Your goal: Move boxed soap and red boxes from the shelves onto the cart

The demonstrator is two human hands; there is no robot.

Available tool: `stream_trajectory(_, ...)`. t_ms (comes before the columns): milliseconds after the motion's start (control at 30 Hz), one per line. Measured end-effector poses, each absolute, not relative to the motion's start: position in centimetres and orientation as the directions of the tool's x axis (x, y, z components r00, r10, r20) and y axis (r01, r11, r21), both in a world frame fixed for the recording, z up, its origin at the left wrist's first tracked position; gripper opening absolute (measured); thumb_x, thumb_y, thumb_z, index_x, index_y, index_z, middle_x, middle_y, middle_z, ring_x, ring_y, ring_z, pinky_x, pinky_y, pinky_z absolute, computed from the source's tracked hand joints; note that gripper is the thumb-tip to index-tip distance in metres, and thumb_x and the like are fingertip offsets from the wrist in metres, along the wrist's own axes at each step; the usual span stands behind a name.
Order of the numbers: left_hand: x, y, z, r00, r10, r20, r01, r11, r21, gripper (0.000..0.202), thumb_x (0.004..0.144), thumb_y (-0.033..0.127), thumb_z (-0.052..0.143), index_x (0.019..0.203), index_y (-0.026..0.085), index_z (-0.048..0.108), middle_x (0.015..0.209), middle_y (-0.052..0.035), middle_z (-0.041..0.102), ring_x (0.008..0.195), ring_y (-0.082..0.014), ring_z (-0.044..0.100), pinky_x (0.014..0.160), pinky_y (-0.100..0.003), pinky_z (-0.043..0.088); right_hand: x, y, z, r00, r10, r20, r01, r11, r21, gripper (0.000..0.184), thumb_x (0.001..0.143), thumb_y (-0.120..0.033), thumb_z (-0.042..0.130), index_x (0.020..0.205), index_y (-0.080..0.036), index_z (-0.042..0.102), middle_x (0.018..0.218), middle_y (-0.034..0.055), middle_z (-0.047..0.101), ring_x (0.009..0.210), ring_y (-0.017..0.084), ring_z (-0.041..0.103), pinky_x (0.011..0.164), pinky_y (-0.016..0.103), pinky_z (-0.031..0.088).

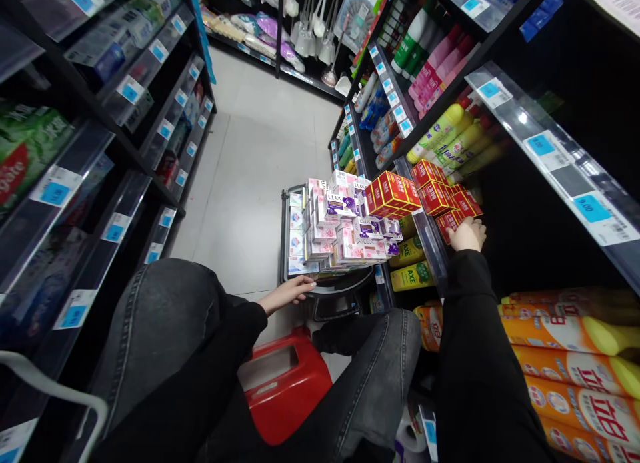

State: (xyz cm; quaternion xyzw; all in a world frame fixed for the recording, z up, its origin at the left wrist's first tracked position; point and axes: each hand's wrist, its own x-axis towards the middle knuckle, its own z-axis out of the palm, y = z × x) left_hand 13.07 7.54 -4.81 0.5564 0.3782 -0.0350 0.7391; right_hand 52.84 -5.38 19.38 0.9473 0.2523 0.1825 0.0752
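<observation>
On the right shelf, my right hand (467,235) has its fingers bent against a small red box (449,224) at the near end of a cluster of red boxes (431,186). Part of its grip is hidden behind the hand. My left hand (293,291) lies with fingers stretched out at the near rim of a black basket (345,289). White, pink and purple LUX soap boxes (341,206) are piled high in the basket. More red boxes (393,193) sit on the right side of that pile, beside the shelf edge.
A red plastic stool (287,389) stands between my legs. Yellow bottles (450,139) and orange bottles (570,363) line the right shelving, with AXE packs (413,276) lower down. The left shelving (115,229) flanks the tiled aisle (260,136). Brushes (315,33) hang at the far end.
</observation>
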Motion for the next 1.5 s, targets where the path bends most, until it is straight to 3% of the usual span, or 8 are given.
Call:
stream_trajectory(233,12.8,7.5,-2.4,0.708,0.354,-0.611,0.5,0.36,0.788,0.089,0.044,0.078,0.065,0.111,0.019,0.058,0.12,-0.0093,0.063,0.093,-0.0211,0.06,0.068,-0.024,0.043,52.5,-6.7,18.8,0.73,0.616,0.296,0.51,-0.779,0.364,0.051,0.08,-0.025,0.065,0.125,-0.007,0.05,0.124,0.0227,0.055,0.111,0.036,0.048,0.089,0.045,0.041)
stream_trajectory(433,12.7,7.4,-2.5,0.727,0.357,-0.587,0.478,0.35,0.806,0.085,0.048,0.078,0.065,0.111,0.021,0.059,0.118,-0.007,0.063,0.096,-0.0216,0.061,0.069,-0.025,0.044,52.9,-9.0,18.4,0.646,0.699,0.306,0.653,-0.714,0.251,0.053,0.081,-0.023,0.06,0.131,-0.008,0.05,0.126,0.0222,0.053,0.109,0.032,0.05,0.095,0.043,0.04)
stream_trajectory(633,12.7,7.5,-3.3,0.727,0.37,-0.579,0.469,0.347,0.812,0.087,0.047,0.08,0.066,0.11,0.02,0.059,0.113,-0.0077,0.064,0.094,-0.0217,0.061,0.069,-0.025,0.045,51.7,-11.6,20.4,0.685,0.539,0.49,0.697,-0.681,-0.225,0.045,0.075,-0.029,0.06,0.116,-0.011,0.061,0.116,0.0188,0.056,0.106,0.031,0.054,0.097,0.048,0.042)
stream_trajectory(733,12.7,7.5,-3.7,0.738,0.363,-0.568,0.46,0.345,0.818,0.084,0.051,0.079,0.066,0.111,0.021,0.059,0.116,-0.0074,0.064,0.095,-0.0212,0.062,0.069,-0.025,0.045,48.3,-13.5,22.0,0.639,0.656,0.401,0.727,-0.346,-0.592,0.047,0.069,-0.037,0.072,0.111,-0.018,0.063,0.109,0.0111,0.058,0.1,0.027,0.056,0.094,0.046,0.046)
stream_trajectory(867,12.9,7.6,-3.6,0.734,0.356,-0.578,0.474,0.342,0.812,0.084,0.051,0.078,0.065,0.113,0.021,0.059,0.121,-0.0078,0.063,0.094,-0.0207,0.063,0.068,-0.024,0.046,42.2,-14.6,21.9,0.508,0.837,0.203,0.264,0.074,-0.962,0.04,0.071,-0.051,0.075,0.106,-0.035,0.064,0.089,0.0019,0.057,0.073,0.017,0.054,0.064,0.036,0.053)
stream_trajectory(1033,12.9,7.7,-2.1,0.707,0.351,-0.614,0.508,0.353,0.786,0.089,0.044,0.077,0.066,0.113,0.021,0.058,0.124,-0.0085,0.062,0.094,-0.0207,0.061,0.069,-0.024,0.045,35.8,-12.3,20.3,0.611,0.78,0.134,-0.341,0.412,-0.845,0.019,0.085,-0.046,0.064,0.104,-0.043,0.064,0.083,0.0005,0.052,0.052,0.01,0.031,0.032,0.015,0.025)
stream_trajectory(1167,12.7,7.6,-1.1,0.69,0.356,-0.63,0.522,0.358,0.774,0.09,0.041,0.076,0.066,0.111,0.02,0.057,0.123,-0.0093,0.063,0.092,-0.0204,0.06,0.068,-0.024,0.044,32.8,-10.0,20.1,0.63,0.777,-0.012,-0.591,0.469,-0.656,0.041,0.074,-0.035,0.074,0.111,-0.029,0.06,0.101,0.0058,0.053,0.066,0.009,0.039,0.039,0.014,0.035)
stream_trajectory(1500,12.9,7.7,-1.3,0.683,0.363,-0.634,0.52,0.367,0.771,0.087,0.04,0.075,0.067,0.106,0.02,0.059,0.122,-0.0093,0.063,0.091,-0.0202,0.06,0.067,-0.024,0.043,33.5,-9.4,20.4,0.609,0.792,0.035,-0.502,0.42,-0.756,0.068,0.057,-0.076,0.072,0.098,-0.023,0.057,0.079,-0.0012,0.04,0.057,0.007,0.025,0.043,0.021,0.03)
